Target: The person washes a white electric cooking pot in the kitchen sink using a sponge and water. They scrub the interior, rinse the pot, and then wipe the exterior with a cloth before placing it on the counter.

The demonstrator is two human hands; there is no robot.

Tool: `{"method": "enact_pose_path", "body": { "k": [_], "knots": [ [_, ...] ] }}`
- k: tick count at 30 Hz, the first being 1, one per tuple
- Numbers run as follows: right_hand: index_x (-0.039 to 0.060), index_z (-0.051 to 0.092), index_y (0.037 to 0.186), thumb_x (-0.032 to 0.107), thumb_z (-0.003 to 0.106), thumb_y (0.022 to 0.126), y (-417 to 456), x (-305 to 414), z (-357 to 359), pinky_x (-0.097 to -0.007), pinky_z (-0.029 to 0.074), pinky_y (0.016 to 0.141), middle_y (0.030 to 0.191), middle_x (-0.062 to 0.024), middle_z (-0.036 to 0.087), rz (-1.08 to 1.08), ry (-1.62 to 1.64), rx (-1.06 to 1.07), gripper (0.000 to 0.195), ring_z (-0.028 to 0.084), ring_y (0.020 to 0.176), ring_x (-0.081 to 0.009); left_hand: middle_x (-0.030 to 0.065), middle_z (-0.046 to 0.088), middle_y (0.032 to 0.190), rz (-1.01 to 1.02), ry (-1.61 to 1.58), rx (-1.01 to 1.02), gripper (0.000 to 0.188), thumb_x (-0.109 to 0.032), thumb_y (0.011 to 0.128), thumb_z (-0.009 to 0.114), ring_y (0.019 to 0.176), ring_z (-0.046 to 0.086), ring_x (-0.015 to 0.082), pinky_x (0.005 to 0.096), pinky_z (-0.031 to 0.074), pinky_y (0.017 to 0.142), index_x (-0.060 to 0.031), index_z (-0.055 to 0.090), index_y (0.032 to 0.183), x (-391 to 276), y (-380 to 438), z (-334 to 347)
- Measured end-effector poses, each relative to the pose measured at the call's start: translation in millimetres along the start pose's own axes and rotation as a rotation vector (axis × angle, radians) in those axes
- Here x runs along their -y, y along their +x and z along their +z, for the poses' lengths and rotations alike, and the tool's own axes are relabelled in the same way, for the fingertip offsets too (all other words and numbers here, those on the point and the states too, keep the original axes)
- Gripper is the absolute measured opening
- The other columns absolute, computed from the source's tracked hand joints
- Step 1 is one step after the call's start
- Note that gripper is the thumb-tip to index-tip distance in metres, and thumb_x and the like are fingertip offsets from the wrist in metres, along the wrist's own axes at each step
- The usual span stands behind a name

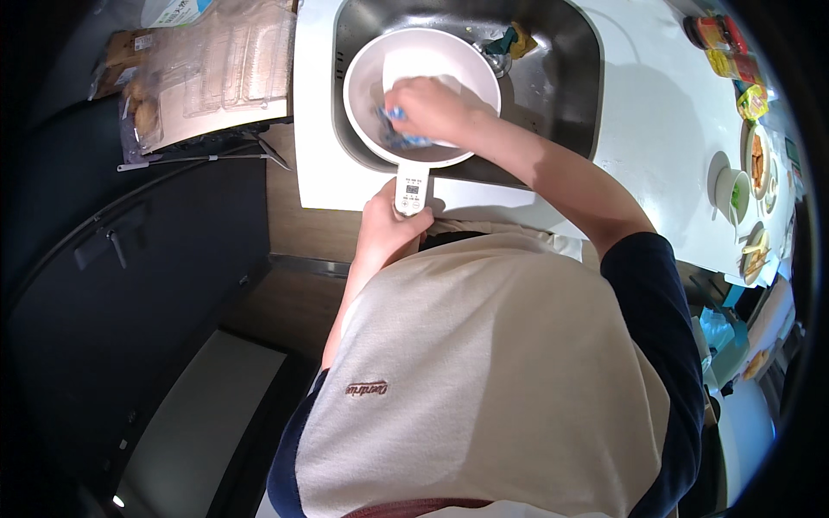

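A white electric pan (363,71) is held over the stainless steel sink (557,84). Its white handle (412,188) carries a small display and buttons and points towards my body. My left hand (395,220) is wrapped around the end of that handle. Inside the pan, my right hand (431,110) is closed on a blue-and-white cloth (401,133), pressed near the inner wall on the left. The cloth is blurred and partly covered by my fingers. A bright white patch shows on the pan's inside beyond my knuckles.
A green-and-yellow sponge or cloth (511,42) lies at the sink's back by the drain. Clear plastic trays (233,65) are stacked on the left. On the white countertop (647,129) at right stand jars (715,32), a white bowl with greens (732,191) and plates of food (756,158).
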State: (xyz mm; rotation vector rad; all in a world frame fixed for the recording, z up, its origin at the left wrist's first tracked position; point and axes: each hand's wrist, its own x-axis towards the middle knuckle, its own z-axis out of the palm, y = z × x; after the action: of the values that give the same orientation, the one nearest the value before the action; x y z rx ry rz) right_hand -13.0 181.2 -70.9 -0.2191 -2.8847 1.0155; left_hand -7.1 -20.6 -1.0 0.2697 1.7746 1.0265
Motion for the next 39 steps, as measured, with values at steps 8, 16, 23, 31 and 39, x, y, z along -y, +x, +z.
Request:
{"method": "enact_pose_path", "body": {
  "k": [8, 16, 23, 31, 39],
  "knots": [
    [0.0088, 0.072, 0.103, 0.005, 0.069, 0.077, -21, -19, 0, -0.0394, 0.051, 0.086, 0.105, -0.0112, 0.061, -0.261, 0.062, 0.032, 0.027, 0.062, 0.096, -0.0312, 0.0101, 0.065, 0.071, 0.018, 0.011, -0.004, 0.027, -0.007, 0.074, 0.066, 0.059, 0.063, 0.0162, 0.0308, 0.05, 0.054, 0.0047, 0.061, 0.097, 2, 1, 2],
    [0.0069, 0.074, 0.087, -0.001, 0.067, 0.067, 11, -10, 11, -0.0402, 0.054, 0.078, 0.091, -0.0122, 0.068, -0.163, 0.022, -0.218, 0.023, 0.067, 0.087, -0.0304, 0.0098, 0.066, 0.073, 0.009, 0.077, -0.011, 0.03, -0.008, 0.074, 0.067, 0.059, 0.063, 0.0163, 0.0312, 0.05, 0.053, 0.0046, 0.061, 0.1, -5, -1, 2],
    [0.0036, 0.07, 0.087, 0.006, 0.071, 0.067, -3, -5, 2, -0.0401, 0.053, 0.081, 0.09, -0.0141, 0.066, -0.026, 0.118, 0.115, 0.02, 0.066, 0.089, -0.0324, 0.0121, 0.067, 0.074, -0.007, 0.082, -0.005, 0.029, -0.009, 0.075, 0.066, 0.059, 0.064, 0.0165, 0.0305, 0.051, 0.054, 0.0046, 0.061, 0.1, -7, 0, 2],
    [0.0062, 0.071, 0.09, 0.011, 0.072, 0.07, 3, -11, 1, -0.0382, 0.054, 0.081, 0.096, -0.0134, 0.067, 0.043, 0.143, 0.04, 0.021, 0.066, 0.092, -0.0301, 0.011, 0.066, 0.072, -0.009, 0.083, -0.017, 0.03, -0.009, 0.073, 0.065, 0.058, 0.064, 0.0171, 0.0308, 0.051, 0.054, 0.0049, 0.061, 0.099, -8, -1, 4],
    [0.0046, 0.07, 0.092, 0.012, 0.074, 0.072, 2, -8, 6, -0.0393, 0.053, 0.082, 0.098, -0.0141, 0.066, 0.016, 0.14, 0.02, 0.021, 0.066, 0.089, -0.0316, 0.0109, 0.066, 0.071, -0.029, 0.108, -0.031, 0.03, -0.009, 0.073, 0.066, 0.058, 0.063, 0.016, 0.031, 0.051, 0.053, 0.0056, 0.061, 0.099, -10, 0, 3]
  ]
}}
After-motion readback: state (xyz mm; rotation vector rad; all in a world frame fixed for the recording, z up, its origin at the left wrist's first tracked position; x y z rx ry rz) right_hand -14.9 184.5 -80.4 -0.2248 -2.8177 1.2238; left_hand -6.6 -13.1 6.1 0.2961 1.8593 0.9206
